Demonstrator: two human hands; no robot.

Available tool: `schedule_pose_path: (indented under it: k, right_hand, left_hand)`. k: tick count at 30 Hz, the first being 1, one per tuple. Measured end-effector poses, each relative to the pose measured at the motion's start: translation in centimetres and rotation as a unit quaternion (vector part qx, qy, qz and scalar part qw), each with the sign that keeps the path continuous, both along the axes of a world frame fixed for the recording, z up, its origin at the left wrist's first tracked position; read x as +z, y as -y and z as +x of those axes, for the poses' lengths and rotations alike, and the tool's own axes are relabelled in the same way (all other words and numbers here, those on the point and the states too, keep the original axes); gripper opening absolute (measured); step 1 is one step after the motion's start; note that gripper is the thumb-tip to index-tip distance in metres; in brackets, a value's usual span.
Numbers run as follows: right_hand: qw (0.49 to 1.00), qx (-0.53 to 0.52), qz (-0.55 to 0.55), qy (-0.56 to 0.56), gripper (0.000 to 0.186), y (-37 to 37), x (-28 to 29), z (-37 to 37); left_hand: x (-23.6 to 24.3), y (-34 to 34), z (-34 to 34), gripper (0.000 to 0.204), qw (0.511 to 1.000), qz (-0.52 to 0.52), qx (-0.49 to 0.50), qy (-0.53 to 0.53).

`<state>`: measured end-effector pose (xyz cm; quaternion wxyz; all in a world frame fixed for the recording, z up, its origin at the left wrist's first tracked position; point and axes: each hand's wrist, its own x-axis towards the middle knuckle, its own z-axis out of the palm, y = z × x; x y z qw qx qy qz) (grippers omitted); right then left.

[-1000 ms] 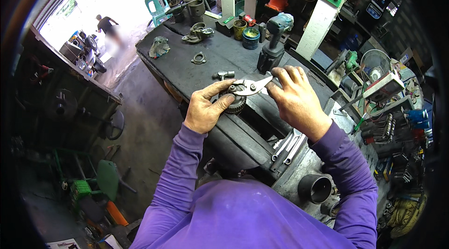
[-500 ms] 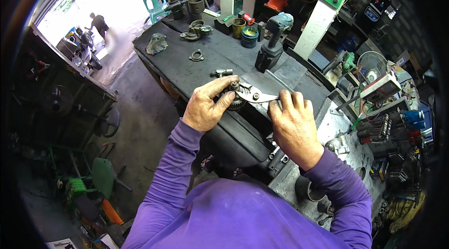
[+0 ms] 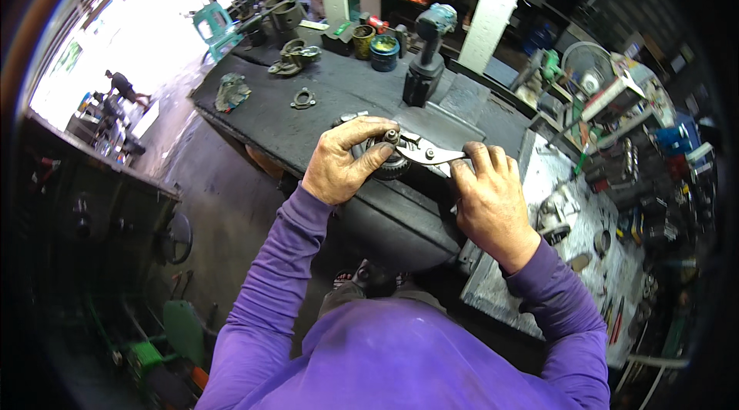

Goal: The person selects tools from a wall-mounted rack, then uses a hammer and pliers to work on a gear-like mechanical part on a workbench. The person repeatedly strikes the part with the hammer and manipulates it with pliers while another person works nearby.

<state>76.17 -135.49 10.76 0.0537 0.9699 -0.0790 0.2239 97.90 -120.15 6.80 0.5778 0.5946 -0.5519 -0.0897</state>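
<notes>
Above the near edge of the black workbench (image 3: 254, 125), my left hand (image 3: 339, 160) grips a dark, round, toothed-looking metal part. Between its thumb and fingers the part's shaft end (image 3: 392, 136) stands up, while the rest of the part (image 3: 394, 170) shows below, partly hidden. My right hand (image 3: 496, 202) is closed round the handles of slip-joint pliers (image 3: 428, 152). The pliers lie nearly level, their jaws at the shaft end beside my left fingertips. Just behind my left hand, a hammer head (image 3: 351, 116) rests on the bench.
A cordless impact wrench (image 3: 426, 63) stands behind my hands. Farther left are a ring flange (image 3: 303, 98), a metal housing (image 3: 294, 57) and a crumpled rag (image 3: 232, 93). Tins (image 3: 384, 53) stand at the back. A metal-topped table (image 3: 504, 291) holds a casting (image 3: 558, 214) at right.
My view has shifted, so the bench items sit farther left. The pliers are still at the shaft end and both hands keep their hold. The person outside is bent lower.
</notes>
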Motion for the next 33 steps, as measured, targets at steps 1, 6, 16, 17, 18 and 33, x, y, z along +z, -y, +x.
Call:
schedule_pose_path:
  k: [1,6,16,17,18,33]
  right_hand:
    - [0.998,-0.014,0.057,-0.007,0.028,-0.8,0.3,-0.2]
    - [0.942,-0.050,0.324,-0.064,0.026,-5.1,2.9,-1.0]
    - [0.744,-0.238,0.589,-0.206,0.040,-7.0,9.2,1.3]
    - [0.686,-0.225,0.674,-0.155,0.035,-7.3,9.6,1.6]
    - [0.686,-0.236,0.667,-0.171,0.035,-7.4,10.3,1.9]
    - [0.663,-0.292,0.648,-0.235,0.035,-7.3,13.1,3.8]
  left_hand:
    - [0.1,0.1,0.5,0.032,1.000,-0.011,-0.024,-0.002]
    - [-0.3,0.3,1.7,0.032,0.998,-0.022,-0.064,-0.001]
    - [-1.6,1.1,2.3,0.030,0.978,-0.043,-0.167,-0.118]
    - [-1.6,1.1,2.3,0.029,0.974,-0.046,-0.178,-0.133]
    - [-1.7,1.2,2.4,0.029,0.974,-0.054,-0.179,-0.126]
    - [-2.9,2.5,3.4,0.028,0.953,-0.111,-0.240,-0.147]
